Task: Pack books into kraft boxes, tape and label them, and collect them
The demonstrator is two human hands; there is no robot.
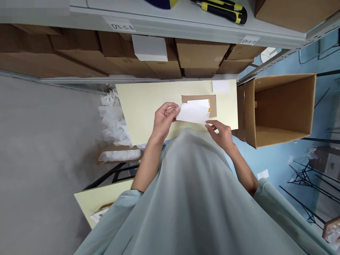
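A white paper sheet (193,113) with small yellow marks at its right edge is held over the pale table. My left hand (166,117) pinches its left end between thumb and fingers. At the lower right corner of that paper, the thumb and forefinger of my right hand (220,134) come together on the edge. Behind it, a second white piece (199,102) with a yellow mark shows only in part. Both lie over a flat brown cardboard piece (213,110) on the pale yellow tabletop (143,102).
An open cardboard box (283,138) stands right of the table. Brown boxes (203,55) fill the shelf ahead, and a yellow-black utility knife (225,10) lies above. A white slip (221,86) sits at the table's back. White packing material (114,120) is piled at left.
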